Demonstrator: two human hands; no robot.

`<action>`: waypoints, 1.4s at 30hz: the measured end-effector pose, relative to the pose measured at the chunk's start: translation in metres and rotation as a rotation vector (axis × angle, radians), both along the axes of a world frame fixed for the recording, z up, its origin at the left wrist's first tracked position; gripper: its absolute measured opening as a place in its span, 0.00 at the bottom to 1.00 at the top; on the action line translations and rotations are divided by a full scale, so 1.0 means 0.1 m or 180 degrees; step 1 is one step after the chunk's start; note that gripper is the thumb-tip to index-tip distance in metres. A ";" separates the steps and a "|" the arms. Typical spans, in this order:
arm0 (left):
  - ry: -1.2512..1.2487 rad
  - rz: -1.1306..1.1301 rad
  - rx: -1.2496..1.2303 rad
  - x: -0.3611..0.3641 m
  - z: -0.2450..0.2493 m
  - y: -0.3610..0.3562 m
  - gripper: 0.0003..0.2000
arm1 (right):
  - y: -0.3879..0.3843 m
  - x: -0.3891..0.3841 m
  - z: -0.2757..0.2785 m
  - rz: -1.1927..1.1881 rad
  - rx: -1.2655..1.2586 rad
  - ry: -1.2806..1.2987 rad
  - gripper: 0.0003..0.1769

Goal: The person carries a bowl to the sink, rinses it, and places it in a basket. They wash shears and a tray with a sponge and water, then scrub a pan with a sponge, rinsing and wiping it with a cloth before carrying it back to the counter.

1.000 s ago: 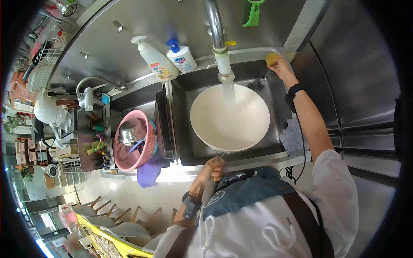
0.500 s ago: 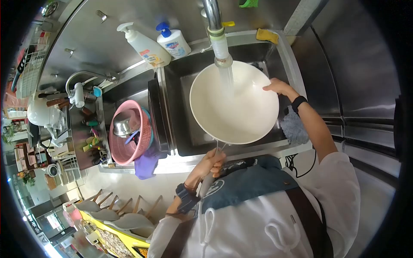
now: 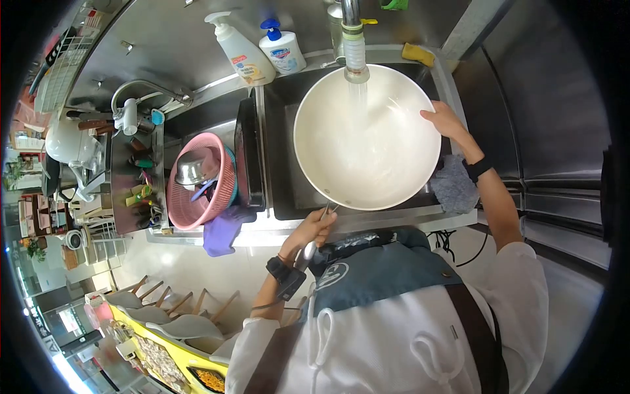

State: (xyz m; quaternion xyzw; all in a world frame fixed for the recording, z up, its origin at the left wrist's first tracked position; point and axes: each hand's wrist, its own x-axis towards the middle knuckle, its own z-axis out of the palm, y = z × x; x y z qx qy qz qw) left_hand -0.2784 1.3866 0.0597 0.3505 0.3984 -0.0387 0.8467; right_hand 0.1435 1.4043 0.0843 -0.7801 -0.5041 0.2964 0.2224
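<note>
A large white wok [image 3: 377, 151] is held over the right sink basin [image 3: 283, 190], its white inside turned up towards me. Water pours from the faucet [image 3: 355, 62] into it. My left hand [image 3: 315, 228] is closed around the wok's long handle on the near side. On the opposite side, my right hand [image 3: 448, 123] grips the rim, thumb over the inside edge and fingers hidden behind it. Close by my right wrist, a grey cloth [image 3: 454, 186] lies at the sink's edge.
Two pump bottles, one white [image 3: 244, 56] and one blue-topped [image 3: 283, 52], stand behind the sink. A yellow sponge [image 3: 418, 54] sits at the back right corner. In the left basin are a pink basket [image 3: 187, 213] with a metal bowl [image 3: 195, 167], and a purple cloth [image 3: 223, 233] hangs over the front.
The wok's inside now faces me more, and rivets near the handle have come into view. Both hands keep their grip. My view has shifted slightly.
</note>
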 end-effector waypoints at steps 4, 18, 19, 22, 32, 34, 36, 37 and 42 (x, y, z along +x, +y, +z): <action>0.0049 0.0134 -0.0555 0.08 0.26 0.00 0.12 | -0.13 0.25 0.03 0.0177 -0.0205 -0.0001 0.21; -0.0667 0.0904 -0.1675 -0.21 1.29 -0.32 0.13 | -0.50 -0.13 -0.53 0.0018 -0.1331 0.1956 0.17; -0.0486 0.0929 -0.1481 -0.19 1.37 -0.36 0.13 | -0.48 -0.21 -0.54 0.0005 -0.1398 0.2223 0.18; -0.0064 0.0957 -0.0900 -0.11 1.49 -0.52 0.13 | -0.38 -0.40 -0.85 0.0230 -0.1125 0.2804 0.19; 0.0986 0.0388 0.1531 -0.14 1.45 -0.84 0.07 | 0.55 -1.09 -0.98 0.0460 -0.1040 0.4313 0.26; 0.1167 0.0351 0.1969 -0.17 1.37 -0.86 0.07 | 0.77 -1.11 -0.85 0.0329 -0.0826 0.4577 0.25; 0.1322 0.0385 0.2236 -0.18 1.26 -0.83 0.08 | 0.93 -1.08 -0.68 0.0451 -0.0469 0.4688 0.25; 0.1336 0.0442 0.2365 -0.20 1.15 -0.80 0.08 | 0.98 -1.04 -0.56 0.0437 -0.0311 0.4550 0.25; 0.1233 0.0707 0.3015 -0.16 0.49 -0.61 0.09 | 1.02 -0.72 -0.08 0.0347 0.0252 0.3902 0.24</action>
